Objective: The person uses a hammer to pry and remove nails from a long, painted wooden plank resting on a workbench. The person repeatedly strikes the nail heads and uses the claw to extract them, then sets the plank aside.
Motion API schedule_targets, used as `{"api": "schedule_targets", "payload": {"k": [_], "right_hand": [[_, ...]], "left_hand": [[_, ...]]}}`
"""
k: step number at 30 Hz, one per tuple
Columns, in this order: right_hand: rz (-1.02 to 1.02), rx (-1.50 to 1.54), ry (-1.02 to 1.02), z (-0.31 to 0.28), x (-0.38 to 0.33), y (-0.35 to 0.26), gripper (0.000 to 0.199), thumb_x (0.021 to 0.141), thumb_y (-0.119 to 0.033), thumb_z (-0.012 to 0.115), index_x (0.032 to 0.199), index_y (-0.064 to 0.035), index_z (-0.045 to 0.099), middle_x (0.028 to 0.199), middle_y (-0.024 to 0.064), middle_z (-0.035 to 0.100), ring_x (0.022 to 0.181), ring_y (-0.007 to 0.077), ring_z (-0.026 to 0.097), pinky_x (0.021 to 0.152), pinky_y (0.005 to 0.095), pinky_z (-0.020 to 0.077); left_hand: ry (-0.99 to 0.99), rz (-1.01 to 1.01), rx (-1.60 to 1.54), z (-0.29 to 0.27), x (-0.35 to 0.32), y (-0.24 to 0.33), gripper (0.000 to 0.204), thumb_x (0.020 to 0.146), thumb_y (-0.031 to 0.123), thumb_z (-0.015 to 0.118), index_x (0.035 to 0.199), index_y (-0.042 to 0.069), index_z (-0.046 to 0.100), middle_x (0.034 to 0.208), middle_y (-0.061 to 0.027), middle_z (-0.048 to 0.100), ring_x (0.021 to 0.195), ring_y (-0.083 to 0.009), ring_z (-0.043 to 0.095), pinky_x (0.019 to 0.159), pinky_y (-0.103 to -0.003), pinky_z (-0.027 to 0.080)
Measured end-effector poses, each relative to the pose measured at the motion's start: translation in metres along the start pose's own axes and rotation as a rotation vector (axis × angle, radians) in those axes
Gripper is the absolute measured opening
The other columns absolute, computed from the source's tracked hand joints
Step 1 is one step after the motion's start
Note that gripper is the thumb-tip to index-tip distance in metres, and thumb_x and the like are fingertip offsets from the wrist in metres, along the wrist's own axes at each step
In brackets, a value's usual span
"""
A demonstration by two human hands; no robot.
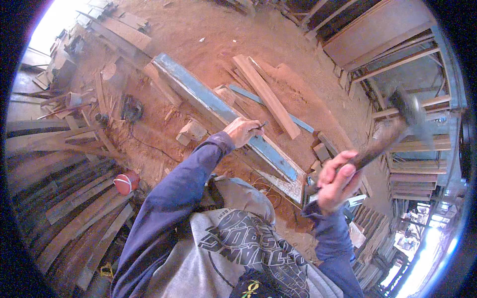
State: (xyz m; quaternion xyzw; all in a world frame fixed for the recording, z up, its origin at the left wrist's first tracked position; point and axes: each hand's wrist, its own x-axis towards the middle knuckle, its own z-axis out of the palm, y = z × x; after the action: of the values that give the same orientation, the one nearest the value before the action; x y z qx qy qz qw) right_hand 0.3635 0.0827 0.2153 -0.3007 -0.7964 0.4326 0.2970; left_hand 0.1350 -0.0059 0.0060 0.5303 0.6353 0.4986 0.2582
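My right hand (339, 183) is closed round the wooden handle of a hammer (380, 142), raised to the right of the work. The hammer's dark head is smeared by motion. On the long blue-painted wooden beam (196, 93) rests my left hand (241, 132), its fingers pinched together. A thin, dark nail (263, 125) sticks out between thumb and fingertips; its lower end is hidden. The beam slants from far left to near right in front of me, its blue paint worn along the edges.
A bare plank (268, 99) and a narrow blue strip (300, 123) lie beyond the beam. Wood blocks (192, 131) sit on its near side. A dark power tool (132, 108) with a cord, a red container (126, 183) and stacked boards (74, 213) are at left. Sawdust covers the ground.
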Motion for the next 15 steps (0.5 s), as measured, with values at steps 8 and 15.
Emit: {"api": "schedule_targets", "payload": {"k": [8,15], "right_hand": [[0.079,-0.297,-0.184,0.004,0.002,-0.007,0.034,0.1,-0.033,0.054,0.112,-0.001,0.057,0.089,0.0245,0.067,0.082,0.0468,0.065,0.07,0.0509,0.0509],[-0.089,-0.575,-0.313,-0.002,-0.013,0.039,0.037,0.1,-0.035,0.054,0.112,-0.0001,0.058,0.088,0.0276,0.066,0.078,0.0505,0.061,0.068,0.0555,0.0491]], "left_hand": [[-0.052,-0.062,-0.003,0.0,0.001,0.0,0.017,0.091,0.014,0.06,0.101,0.003,0.068,0.095,-0.0214,0.07,0.092,-0.0413,0.067,0.079,-0.046,0.055],[-0.039,0.034,0.056,0.002,0.003,-0.003,0.018,0.089,0.013,0.062,0.101,0.002,0.069,0.097,-0.0221,0.07,0.094,-0.0408,0.068,0.082,-0.044,0.055]]}}
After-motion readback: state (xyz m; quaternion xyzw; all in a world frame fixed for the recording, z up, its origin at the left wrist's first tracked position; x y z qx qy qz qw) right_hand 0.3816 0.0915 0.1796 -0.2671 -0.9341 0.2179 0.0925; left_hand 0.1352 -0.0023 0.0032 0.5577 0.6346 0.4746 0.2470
